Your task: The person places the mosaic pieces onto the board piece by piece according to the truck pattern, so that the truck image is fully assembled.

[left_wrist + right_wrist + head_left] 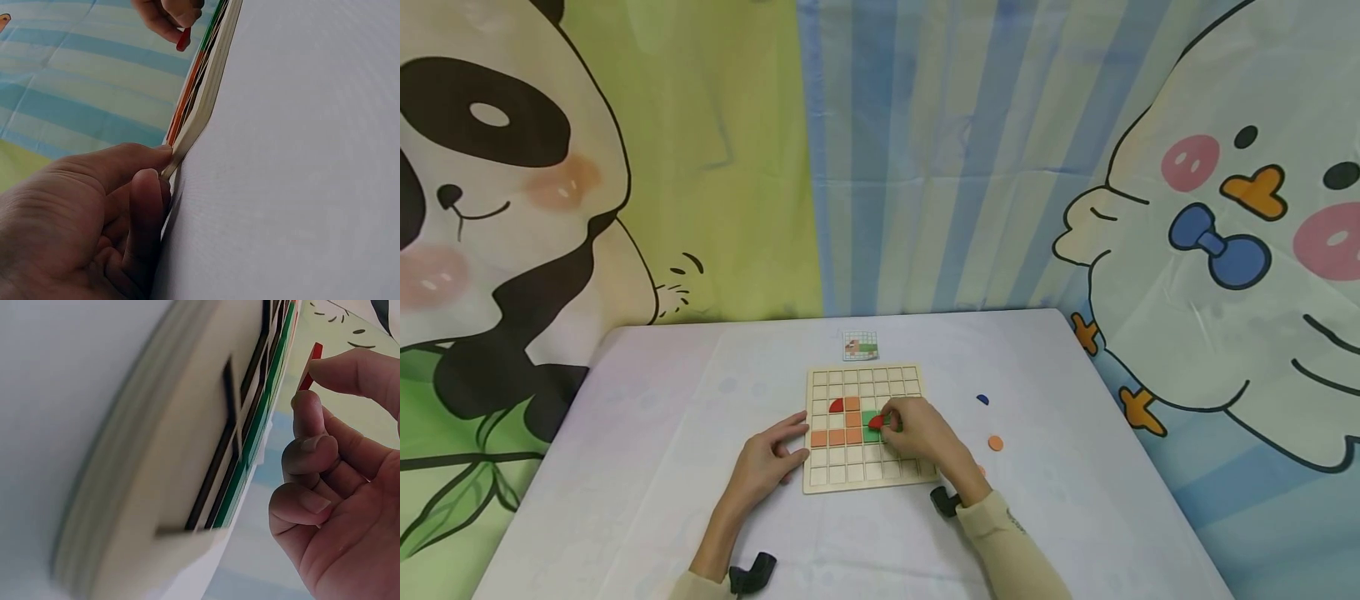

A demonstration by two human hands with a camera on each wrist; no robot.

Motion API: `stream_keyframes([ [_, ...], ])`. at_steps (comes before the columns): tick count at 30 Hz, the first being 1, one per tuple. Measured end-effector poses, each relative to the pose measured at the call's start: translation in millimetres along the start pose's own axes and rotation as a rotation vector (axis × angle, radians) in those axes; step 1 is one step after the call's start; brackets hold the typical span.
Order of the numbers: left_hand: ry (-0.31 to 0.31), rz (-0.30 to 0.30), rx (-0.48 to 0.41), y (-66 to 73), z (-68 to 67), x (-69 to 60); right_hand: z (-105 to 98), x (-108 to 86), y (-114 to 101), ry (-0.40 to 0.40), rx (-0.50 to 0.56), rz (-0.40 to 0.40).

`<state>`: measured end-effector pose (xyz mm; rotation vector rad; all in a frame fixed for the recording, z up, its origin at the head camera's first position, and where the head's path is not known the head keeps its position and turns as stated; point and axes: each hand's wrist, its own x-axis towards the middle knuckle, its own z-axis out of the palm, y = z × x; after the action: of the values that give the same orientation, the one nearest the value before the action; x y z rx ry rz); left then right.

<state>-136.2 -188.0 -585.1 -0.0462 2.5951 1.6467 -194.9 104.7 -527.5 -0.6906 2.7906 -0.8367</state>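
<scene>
A wooden grid board (865, 473) lies on the table. Orange square tiles (852, 419), a red quarter-round piece (837, 406) and green tiles (870, 435) sit in its cells. At the board's left edge, my left hand (762, 460) holds the rim with thumb and fingers; in the left wrist view the fingertips (164, 150) meet the rim near a corner. Over the green tiles, my right hand (917, 429) pinches a thin red piece (310, 367) between thumb and index finger. The right wrist view shows this piece edge-on, apart from the board.
Behind the board lies a small pattern card (861, 345). To the right are a blue half-round piece (982, 400) and an orange disc (996, 443); another orange piece (982, 470) is partly hidden by the right wrist. A printed cloth (887, 167) hangs behind the table.
</scene>
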Motion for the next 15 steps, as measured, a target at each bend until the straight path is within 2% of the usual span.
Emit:
stream_keyframes([
  [5,-0.002,-0.001,-0.007,-1.1,0.2,0.3,5,5.2,-9,-0.027,0.015,-0.018],
  [15,-0.003,-0.001,-0.003,-0.5,0.1,0.1,15,14.2,-22,-0.043,-0.029,-0.054],
])
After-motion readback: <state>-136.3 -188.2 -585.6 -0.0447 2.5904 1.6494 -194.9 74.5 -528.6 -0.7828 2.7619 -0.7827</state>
